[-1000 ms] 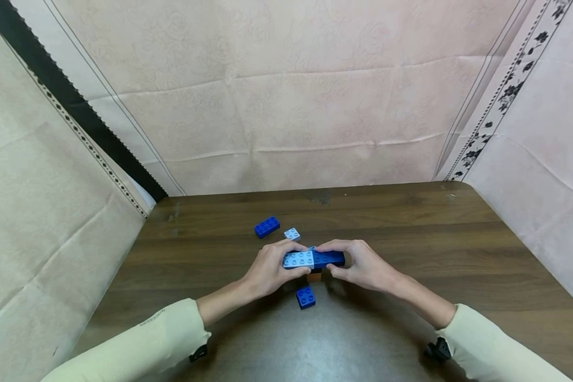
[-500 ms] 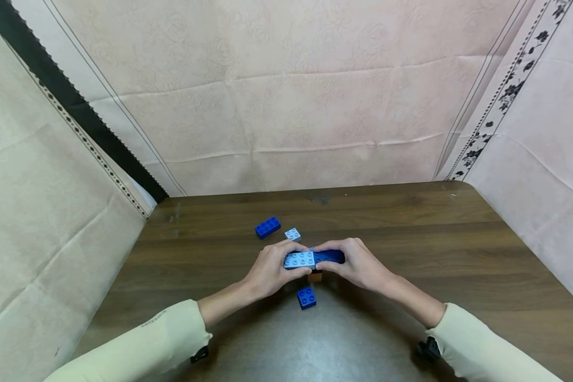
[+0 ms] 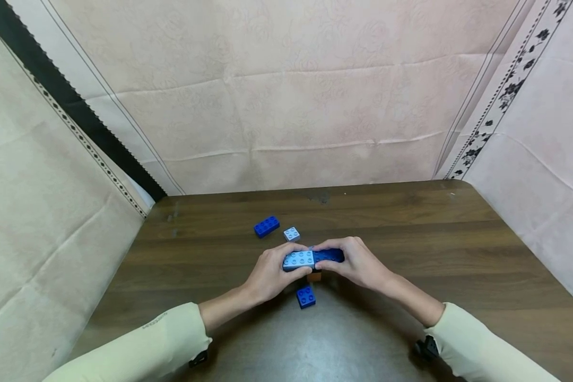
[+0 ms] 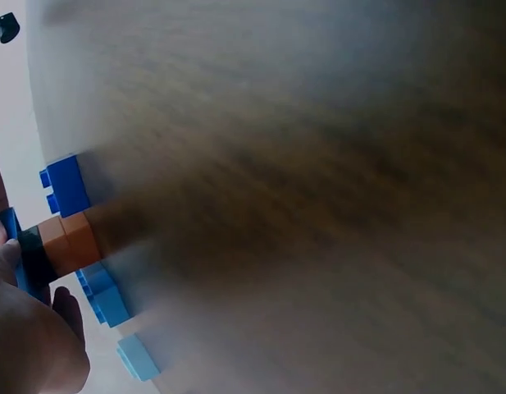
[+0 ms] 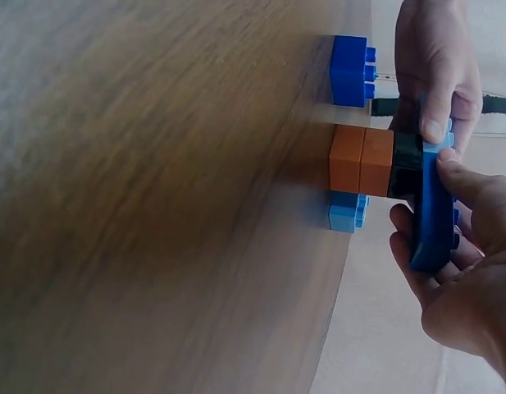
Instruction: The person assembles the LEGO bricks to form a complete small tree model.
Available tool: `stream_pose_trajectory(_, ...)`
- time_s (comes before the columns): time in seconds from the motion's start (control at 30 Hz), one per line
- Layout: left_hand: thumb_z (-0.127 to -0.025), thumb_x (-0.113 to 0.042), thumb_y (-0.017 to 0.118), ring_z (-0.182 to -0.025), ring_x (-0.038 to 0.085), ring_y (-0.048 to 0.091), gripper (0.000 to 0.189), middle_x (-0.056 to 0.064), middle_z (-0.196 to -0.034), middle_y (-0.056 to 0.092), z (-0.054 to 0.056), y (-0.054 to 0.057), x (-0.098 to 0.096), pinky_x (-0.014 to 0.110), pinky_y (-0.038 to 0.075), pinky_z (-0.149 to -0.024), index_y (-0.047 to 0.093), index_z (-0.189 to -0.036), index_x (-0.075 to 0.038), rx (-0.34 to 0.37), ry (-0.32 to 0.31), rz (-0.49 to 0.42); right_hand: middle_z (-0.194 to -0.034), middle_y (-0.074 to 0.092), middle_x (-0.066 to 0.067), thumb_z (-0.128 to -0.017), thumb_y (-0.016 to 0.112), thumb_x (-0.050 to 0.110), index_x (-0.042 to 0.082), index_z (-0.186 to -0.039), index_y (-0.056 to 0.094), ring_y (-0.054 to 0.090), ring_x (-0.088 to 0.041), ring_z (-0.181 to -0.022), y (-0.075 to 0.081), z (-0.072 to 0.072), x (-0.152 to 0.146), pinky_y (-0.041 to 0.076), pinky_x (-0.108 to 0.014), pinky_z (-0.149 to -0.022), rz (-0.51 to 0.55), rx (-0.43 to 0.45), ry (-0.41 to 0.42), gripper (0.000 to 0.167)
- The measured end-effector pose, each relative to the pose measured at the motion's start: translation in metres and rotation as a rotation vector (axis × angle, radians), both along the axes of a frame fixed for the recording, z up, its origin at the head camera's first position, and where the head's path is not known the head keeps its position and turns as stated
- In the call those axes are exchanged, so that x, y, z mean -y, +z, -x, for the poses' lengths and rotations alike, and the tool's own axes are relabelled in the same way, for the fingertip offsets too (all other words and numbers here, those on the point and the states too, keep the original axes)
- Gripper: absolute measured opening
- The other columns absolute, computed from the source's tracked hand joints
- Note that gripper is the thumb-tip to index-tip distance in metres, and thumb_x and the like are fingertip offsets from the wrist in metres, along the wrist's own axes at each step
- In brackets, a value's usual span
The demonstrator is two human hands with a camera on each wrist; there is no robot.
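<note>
From the head view, the stacked orange plastic blocks [image 5: 362, 161] are mostly hidden. Above them, your left hand [image 3: 269, 266] pinches the light-blue rectangular studded plastic brick [image 3: 298, 259]; your right hand [image 3: 358, 265] pinches the adjoining dark-blue rectangular studded plastic brick [image 3: 329, 255], fingers curled.

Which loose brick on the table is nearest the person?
The small dark blue brick, on the near side of the orange bricks; the longer dark blue brick and the pale blue brick lie beyond them.
</note>
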State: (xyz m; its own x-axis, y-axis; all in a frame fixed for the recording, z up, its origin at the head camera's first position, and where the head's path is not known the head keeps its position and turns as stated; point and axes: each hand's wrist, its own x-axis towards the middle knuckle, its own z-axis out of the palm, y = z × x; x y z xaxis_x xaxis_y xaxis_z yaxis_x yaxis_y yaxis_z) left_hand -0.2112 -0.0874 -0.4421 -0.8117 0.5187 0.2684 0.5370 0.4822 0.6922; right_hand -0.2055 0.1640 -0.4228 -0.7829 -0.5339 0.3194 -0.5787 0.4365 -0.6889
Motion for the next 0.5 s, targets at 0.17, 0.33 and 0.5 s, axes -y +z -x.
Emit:
stream_pose_trajectory(0.17,-0.1,-0.028,0.078,-0.116,0.015,0.069,0.041,0.004,-0.136,0.07,-0.0009,0.0004,-0.0002,0.036,0.058,-0.097,0.067,-0.138,-0.015,0.004,-0.013,0.024,-0.116,0.078,-0.004,-0.097,0.081,0.02,0.007,-0.128,0.076,0.069,-0.007,-0.083,0.0003,0.0001,-0.0008,0.061,-0.027,-0.074,0.001,0.001,0.004,0.033)
stream_pose_trajectory(0.33,-0.105,-0.03,0.072,-0.112,0.012,0.068,0.04,0.003,-0.137,0.069,-0.0013,0.0025,0.0021,0.033,0.058,-0.093,0.064,-0.142,-0.016,0.016,-0.044,0.028,-0.117,0.078,-0.005,-0.097,0.081,0.02,0.007,-0.128,0.076,0.072,-0.007,-0.088,0.0001,0.0002,-0.0017,0.061,-0.027,-0.076,-0.005,-0.003,0.001,0.033)
stream_pose_trajectory(0.5,-0.111,-0.035,0.059,-0.106,0.012,0.065,0.038,0.0,-0.138,0.068,-0.0006,0.0034,0.0064,0.033,0.056,-0.089,0.062,-0.146,-0.02,0.059,-0.052,0.018,-0.116,0.078,-0.005,-0.097,0.081,0.019,0.007,-0.127,0.077,0.074,-0.007,-0.092,-0.0001,0.0004,-0.001,0.062,-0.027,-0.079,0.006,0.0,0.005,0.033)
